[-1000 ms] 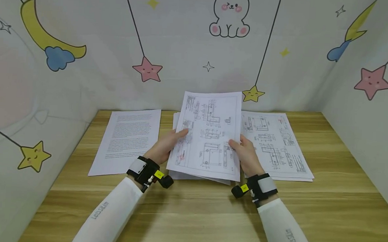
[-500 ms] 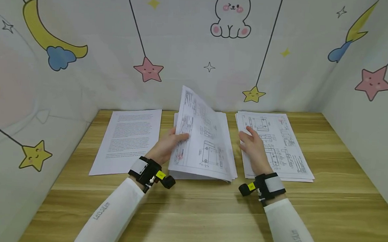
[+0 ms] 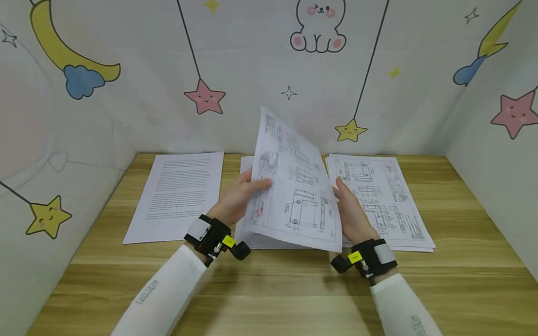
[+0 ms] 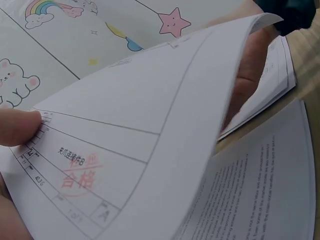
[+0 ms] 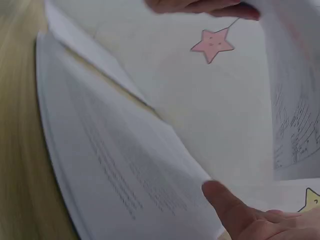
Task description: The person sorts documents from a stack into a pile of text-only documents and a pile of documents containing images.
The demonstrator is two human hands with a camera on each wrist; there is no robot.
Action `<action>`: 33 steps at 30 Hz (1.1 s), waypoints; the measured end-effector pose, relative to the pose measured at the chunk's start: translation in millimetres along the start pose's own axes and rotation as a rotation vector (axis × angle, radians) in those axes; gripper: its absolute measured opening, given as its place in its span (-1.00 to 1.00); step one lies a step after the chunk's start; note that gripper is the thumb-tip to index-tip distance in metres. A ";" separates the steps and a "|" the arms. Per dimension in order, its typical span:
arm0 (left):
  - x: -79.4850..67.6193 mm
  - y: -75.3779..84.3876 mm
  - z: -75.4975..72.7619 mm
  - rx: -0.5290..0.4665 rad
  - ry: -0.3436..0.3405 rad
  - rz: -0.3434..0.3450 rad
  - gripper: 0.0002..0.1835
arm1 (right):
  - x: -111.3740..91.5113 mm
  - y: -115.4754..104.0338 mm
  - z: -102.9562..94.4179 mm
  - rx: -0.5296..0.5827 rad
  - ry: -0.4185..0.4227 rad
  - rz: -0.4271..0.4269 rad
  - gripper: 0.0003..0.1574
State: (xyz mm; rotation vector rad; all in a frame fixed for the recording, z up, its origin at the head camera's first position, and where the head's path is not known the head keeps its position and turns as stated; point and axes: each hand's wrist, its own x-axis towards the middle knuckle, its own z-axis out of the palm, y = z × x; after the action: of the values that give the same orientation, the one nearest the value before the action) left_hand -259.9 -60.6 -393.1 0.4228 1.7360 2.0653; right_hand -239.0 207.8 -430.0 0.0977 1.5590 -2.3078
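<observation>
My left hand pinches printed drawing paper by its left edge, thumb on top. The paper is raised and bowed, its far corner lifted. A red stamp shows on it beside the thumb in the left wrist view. Below it, partly hidden, lies a middle stack of paper; its top page bears printed text in the right wrist view. My right hand is at the drawing's right edge, fingers extended and partly behind it. In the right wrist view one of its fingertips overlaps the text page.
A pile of text pages lies on the left of the wooden table. On the right is a pile of drawing sheets, close beside the right hand. A white cloth backdrop with cartoon prints rises behind the table.
The right hand let go of the drawing's right edge, moved right, then came back to that edge. The left hand has lifted the drawing and shifted slightly right with it.
</observation>
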 end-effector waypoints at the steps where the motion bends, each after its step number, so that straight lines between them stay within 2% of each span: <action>1: 0.2 -1.9 1.0 0.010 0.000 -0.010 -0.55 | -0.7 0.1 -0.4 0.032 -0.012 0.007 -0.13; 4: 1.4 -9.8 3.9 0.043 0.015 -0.057 -0.59 | -1.9 0.3 -4.5 0.086 -0.014 0.006 -0.36; 6: 2.4 -15.5 6.1 0.053 0.031 -0.092 -0.62 | -2.6 -0.3 -9.2 0.045 0.031 -0.011 -0.41; 10: 6.8 -26.7 12.1 0.079 0.061 -0.139 -0.64 | -5.3 -5.6 -20.7 -0.226 0.173 -0.076 -0.41; 13: 11.6 -34.6 18.9 0.116 0.055 -0.156 -0.63 | -8.4 -13.4 -30.7 -0.443 0.271 -0.106 -0.38; 16: 16.5 -42.3 27.9 0.126 0.052 -0.166 -0.60 | -10.2 -22.2 -41.6 -0.607 0.355 -0.103 -0.35; 18: 20.5 -47.5 34.6 0.121 0.058 -0.175 -0.58 | -9.8 -27.1 -50.1 -0.679 0.382 -0.092 -0.33; 24: 31.9 -62.8 57.2 0.125 0.065 -0.214 -0.54 | -11.4 -41.8 -80.0 -0.782 0.405 -0.027 -0.23; 29: 37.3 -67.8 75.5 0.140 0.012 -0.237 -0.44 | -11.5 -54.3 -113.7 -0.800 0.435 -0.003 -0.11; 33: 39.6 -69.1 87.7 0.099 -0.009 -0.264 -0.48 | -11.2 -59.6 -140.3 -0.822 0.469 0.031 -0.06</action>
State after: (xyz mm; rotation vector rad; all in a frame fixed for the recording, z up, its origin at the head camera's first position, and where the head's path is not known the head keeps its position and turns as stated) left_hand -244.6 44.1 -446.4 0.2174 1.7873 1.7961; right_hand -267.3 358.0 -429.3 0.4646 2.5813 -1.5060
